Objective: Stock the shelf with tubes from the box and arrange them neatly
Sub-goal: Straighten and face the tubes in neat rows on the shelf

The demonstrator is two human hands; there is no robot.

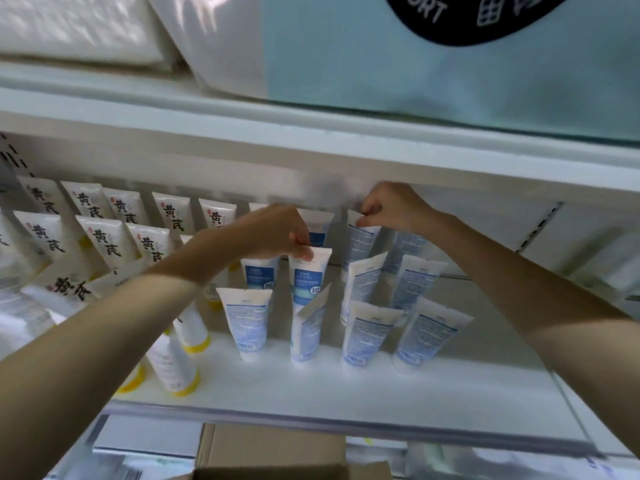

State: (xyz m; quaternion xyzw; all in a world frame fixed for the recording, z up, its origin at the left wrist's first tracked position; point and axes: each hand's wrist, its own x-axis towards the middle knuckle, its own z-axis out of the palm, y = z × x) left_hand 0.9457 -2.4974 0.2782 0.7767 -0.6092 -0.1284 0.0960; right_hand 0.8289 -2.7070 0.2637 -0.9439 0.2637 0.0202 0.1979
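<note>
Here the shelf [346,386] holds tubes [247,323], yellow-capped left, blue-printed right.

The white plastic tubes with blue front panels [304,282] fade to pale turquoise lower down. The white plastic tubes turned backward [363,334] show fine blue print. The white plastic tubes with black brush characters [105,239] bear small red seals (caps yellow). The white metal shelf [346,393] is unpatterned, as is the brown cardboard box [270,448].
</note>
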